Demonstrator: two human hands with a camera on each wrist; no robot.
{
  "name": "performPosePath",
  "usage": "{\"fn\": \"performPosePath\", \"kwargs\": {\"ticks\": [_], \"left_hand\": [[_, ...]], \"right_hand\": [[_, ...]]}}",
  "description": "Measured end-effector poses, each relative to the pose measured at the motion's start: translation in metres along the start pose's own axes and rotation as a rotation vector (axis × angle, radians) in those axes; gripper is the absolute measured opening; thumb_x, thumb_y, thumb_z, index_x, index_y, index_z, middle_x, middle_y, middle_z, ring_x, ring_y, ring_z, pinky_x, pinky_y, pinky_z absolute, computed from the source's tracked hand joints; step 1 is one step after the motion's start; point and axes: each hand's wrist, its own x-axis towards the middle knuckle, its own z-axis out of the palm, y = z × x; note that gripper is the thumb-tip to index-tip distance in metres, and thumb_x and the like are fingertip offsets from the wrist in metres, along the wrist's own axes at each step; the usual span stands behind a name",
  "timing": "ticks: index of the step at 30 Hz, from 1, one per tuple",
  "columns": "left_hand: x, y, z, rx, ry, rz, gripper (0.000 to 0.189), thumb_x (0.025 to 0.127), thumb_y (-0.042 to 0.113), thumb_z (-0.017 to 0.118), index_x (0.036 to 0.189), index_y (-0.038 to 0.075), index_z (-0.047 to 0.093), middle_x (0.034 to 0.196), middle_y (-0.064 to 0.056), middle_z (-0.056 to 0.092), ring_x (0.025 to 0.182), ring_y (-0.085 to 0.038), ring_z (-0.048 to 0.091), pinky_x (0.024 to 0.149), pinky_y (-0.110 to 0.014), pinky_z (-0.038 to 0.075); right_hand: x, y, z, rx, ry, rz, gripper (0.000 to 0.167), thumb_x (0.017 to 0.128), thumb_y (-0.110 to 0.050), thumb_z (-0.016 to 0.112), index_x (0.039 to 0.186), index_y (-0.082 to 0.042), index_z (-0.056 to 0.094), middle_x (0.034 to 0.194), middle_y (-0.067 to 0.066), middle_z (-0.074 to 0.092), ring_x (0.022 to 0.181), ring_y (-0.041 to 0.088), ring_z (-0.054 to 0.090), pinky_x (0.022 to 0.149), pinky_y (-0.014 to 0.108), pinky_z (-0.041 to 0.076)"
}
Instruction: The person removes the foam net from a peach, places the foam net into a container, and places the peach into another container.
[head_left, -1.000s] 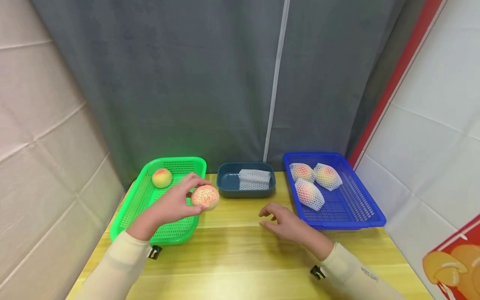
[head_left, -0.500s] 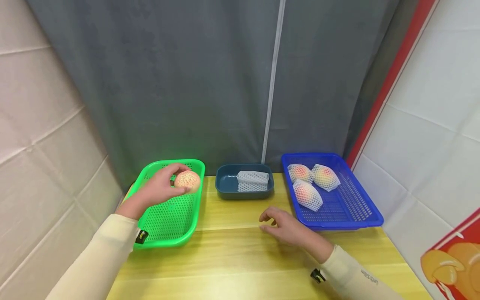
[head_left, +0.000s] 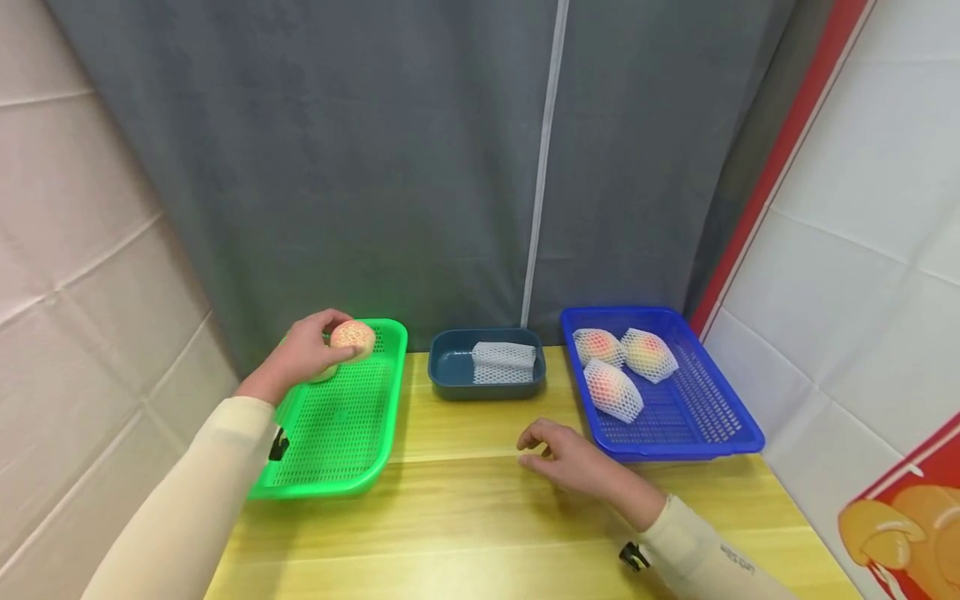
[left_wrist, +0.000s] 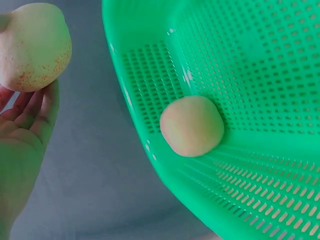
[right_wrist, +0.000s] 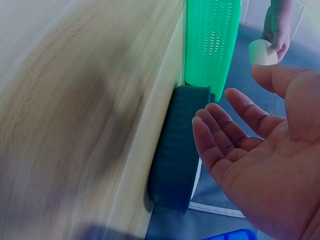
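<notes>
Gray curtain (head_left: 360,167) backs the wooden worktop (head_left: 450,517); left hand (head_left: 302,352) pinches a peach (head_left: 356,336) between thumb and fingers above the green basket (head_left: 345,442), second peach (left_wrist: 192,126) inside. Best grip lightly, likely bruises; steer clear of rim (head_left: 399,375) and neighbour. Held peach: round, pale, red-speckled. Right hand (head_left: 567,458) empty, fingers relaxed, over worktop.

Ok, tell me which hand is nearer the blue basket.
Right: the right hand is by the near-left corner of the blue basket; the left hand is over at the green basket.
</notes>
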Motion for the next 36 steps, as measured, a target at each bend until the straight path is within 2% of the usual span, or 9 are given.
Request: {"fn": "performPosePath", "kwargs": {"ticks": [5, 10, 16, 23, 28, 36], "left_hand": [[0.008, -0.011, -0.005, -0.003, 0.006, -0.072, 0.062, 0.102, 0.043, 0.081, 0.145, 0.004, 0.059, 0.138, -0.02, 0.065, 0.126, -0.041, 0.062, 0.099, -0.058, 0.054], [0.014, -0.021, -0.005, -0.002, 0.025, -0.139, 0.068, 0.103, 0.046, 0.078, 0.146, -0.001, 0.055, 0.136, -0.024, 0.064, 0.12, -0.042, 0.064, 0.095, -0.057, 0.057], [0.024, -0.034, 0.0, 0.026, 0.071, -0.187, 0.071, 0.103, 0.047, 0.077, 0.143, -0.007, 0.054, 0.133, -0.028, 0.062, 0.116, -0.044, 0.061, 0.095, -0.06, 0.054], [0.03, -0.047, 0.005, 0.03, 0.07, -0.24, 0.078, 0.103, 0.05, 0.076, 0.142, -0.013, 0.051, 0.132, -0.034, 0.059, 0.117, -0.049, 0.06, 0.098, -0.065, 0.052], [0.036, -0.058, 0.015, 0.06, 0.066, -0.233, 0.073, 0.103, 0.047, 0.075, 0.138, -0.014, 0.054, 0.128, -0.035, 0.063, 0.113, -0.05, 0.063, 0.096, -0.063, 0.053], [0.047, -0.076, 0.033, 0.125, 0.007, -0.193, 0.063, 0.102, 0.04, 0.075, 0.131, -0.013, 0.059, 0.118, -0.03, 0.067, 0.103, -0.045, 0.065, 0.088, -0.059, 0.054]], "right_hand": [[0.0, 0.002, 0.001, -0.002, -0.011, 0.015, 0.023, 0.11, -0.024, 0.071, 0.123, -0.005, 0.072, 0.122, 0.008, 0.071, 0.116, 0.032, 0.068, 0.098, 0.058, 0.06], [-0.001, 0.005, 0.003, -0.02, -0.035, 0.023, 0.025, 0.111, -0.029, 0.071, 0.123, -0.007, 0.073, 0.121, 0.001, 0.071, 0.115, 0.026, 0.068, 0.097, 0.05, 0.061], [-0.002, 0.006, 0.004, -0.025, -0.047, 0.034, 0.022, 0.11, -0.032, 0.072, 0.119, -0.012, 0.073, 0.118, -0.005, 0.07, 0.112, 0.021, 0.069, 0.093, 0.04, 0.061], [-0.004, 0.005, 0.005, -0.019, -0.054, 0.051, 0.021, 0.11, -0.028, 0.072, 0.12, -0.01, 0.073, 0.118, -0.005, 0.07, 0.11, 0.02, 0.069, 0.092, 0.039, 0.061], [-0.006, 0.007, 0.005, -0.007, -0.051, 0.053, 0.023, 0.11, -0.029, 0.072, 0.121, -0.008, 0.073, 0.117, -0.005, 0.07, 0.11, 0.02, 0.07, 0.092, 0.037, 0.061], [-0.008, 0.007, 0.006, 0.019, -0.05, 0.052, 0.025, 0.11, -0.028, 0.073, 0.121, -0.007, 0.073, 0.117, 0.0, 0.07, 0.111, 0.025, 0.071, 0.092, 0.036, 0.062]]}}
